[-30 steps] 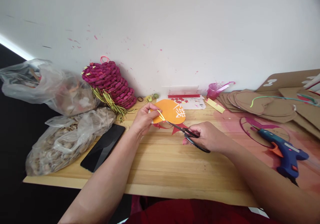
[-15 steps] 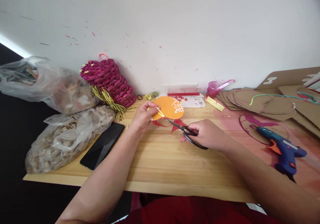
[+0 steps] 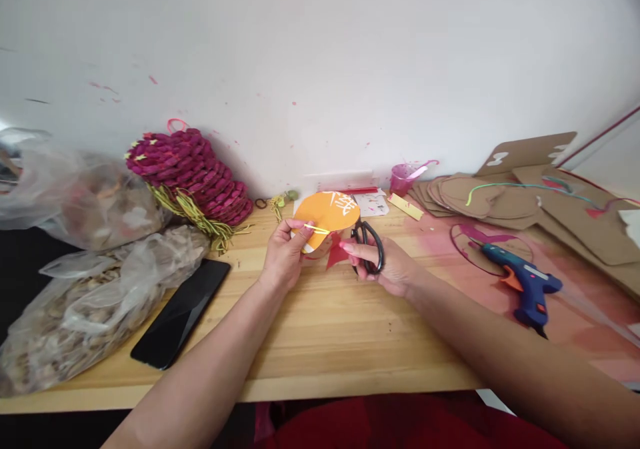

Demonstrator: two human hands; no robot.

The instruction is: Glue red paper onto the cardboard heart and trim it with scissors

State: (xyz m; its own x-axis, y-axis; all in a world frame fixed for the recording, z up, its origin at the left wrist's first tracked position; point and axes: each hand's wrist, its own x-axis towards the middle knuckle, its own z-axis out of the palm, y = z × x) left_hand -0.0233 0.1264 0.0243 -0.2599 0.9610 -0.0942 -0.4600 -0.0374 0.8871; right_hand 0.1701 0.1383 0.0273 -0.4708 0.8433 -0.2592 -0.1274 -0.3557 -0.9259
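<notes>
My left hand (image 3: 283,255) is closed on the left edge of an orange rounded cutout (image 3: 320,210) with white lettering. Its thumb pins a thin yellow strip (image 3: 317,229) that lies across the cutout's lower part. Black-handled scissors (image 3: 374,247) sit in my right hand (image 3: 387,265), their blades turned up and away, partly hidden by the cutout. The fingertips of that hand are close to the strip's right end; whether they touch it I cannot tell. Beneath the cutout a red paper scrap (image 3: 337,254) lies on the wooden table (image 3: 320,329).
At left are a black phone (image 3: 181,315), plastic bags (image 3: 115,289) and a stack of magenta braided pieces (image 3: 195,175). A blue glue gun (image 3: 530,285), cardboard shapes (image 3: 495,199) and a pink cup (image 3: 403,179) stand at right. A white wall rises behind.
The scissors have swung from pointing at the cutout's lower edge to blades up, and my right fingers have come nearer the yellow strip. The cutout has tilted; the view has shifted rightward.
</notes>
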